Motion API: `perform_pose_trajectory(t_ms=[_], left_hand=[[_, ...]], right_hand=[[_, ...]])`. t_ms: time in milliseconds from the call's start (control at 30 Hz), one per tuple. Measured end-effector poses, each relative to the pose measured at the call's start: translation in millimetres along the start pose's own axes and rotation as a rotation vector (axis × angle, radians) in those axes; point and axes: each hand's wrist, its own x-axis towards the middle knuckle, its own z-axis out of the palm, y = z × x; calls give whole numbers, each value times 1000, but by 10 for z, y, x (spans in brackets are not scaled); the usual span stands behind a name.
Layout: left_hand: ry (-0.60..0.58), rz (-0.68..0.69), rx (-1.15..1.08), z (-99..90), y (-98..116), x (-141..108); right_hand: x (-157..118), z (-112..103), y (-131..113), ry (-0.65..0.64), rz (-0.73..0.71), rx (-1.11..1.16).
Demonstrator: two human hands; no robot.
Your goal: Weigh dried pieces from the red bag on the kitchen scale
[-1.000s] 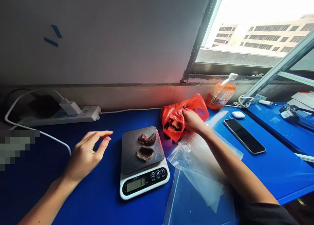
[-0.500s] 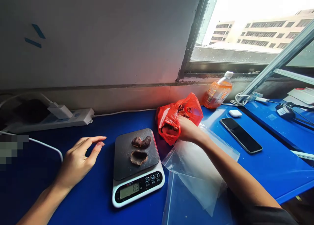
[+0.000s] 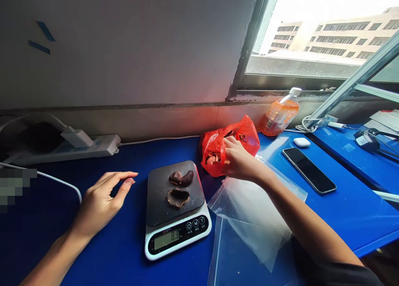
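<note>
The right hand [image 3: 242, 159] dips into a red bag [image 3: 213, 141] on the counter [image 3: 121, 252], its grip hidden; the left hand [image 3: 100, 203], empty, hovers beside a scale [image 3: 158, 205], thumb and fingers apart; dark pieces [image 3: 186, 178] already sit weighed, others left bagged.

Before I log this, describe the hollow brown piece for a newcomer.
On the blue table stands a white digital scale with a dark platform. The hollow brown piece lies there nearest the display, its bowl-like opening setting it apart from the plumper brown shape behind.

Red bag [image 3: 213, 142]: glossy plastic. Scale platform [image 3: 159, 194]: smooth, matt. Brown pieces [image 3: 187, 178]: rough.
</note>
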Motion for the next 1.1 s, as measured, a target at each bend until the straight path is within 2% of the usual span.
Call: perform_pose_trajectory(t_ms=[67, 133, 200, 300, 400, 500, 567, 667, 800, 900, 967, 1033, 1100], left_hand=[[3, 7, 4, 2, -5, -4], [-7, 2, 5, 4, -3, -10], [-23, -9, -8, 6, 9, -15], [-47, -16, -17, 9, 31, -15], [-47, -5, -19, 14, 30, -10], [-48, 2, -21, 18, 13, -8], [-49, -1, -18, 16, 7, -7], [-44, -3, -15, 13, 13, -4], [-50, 1, -23, 31, -17, -3], [-8, 25, -41, 71, -86, -8], [5, 30, -51, 99, -130, -9], [-6, 20, -47, 117, -155, -7], [-10, 5, -38, 123, -160, -3]], right_hand=[[10, -60, -70, 81, -59, 146], [14, -129, -75, 182, -27, 199], [15, -166, -9, 225, 18, 169], [25, -106, 164, 157, 49, 76], [52, 56, 310, 57, 41, 29], [78, 208, 376, -24, 1, 2], [87, 257, 393, -27, 30, -35], [91, 220, 425, -26, 94, -67], [52, 31, 487, -46, 145, -27], [3, -47, 456, 69, 259, -138], [4, -9, 371, 137, 310, -257], [61, 87, 263, 121, 265, -255], [168, 188, 171, 44, 194, -135]])
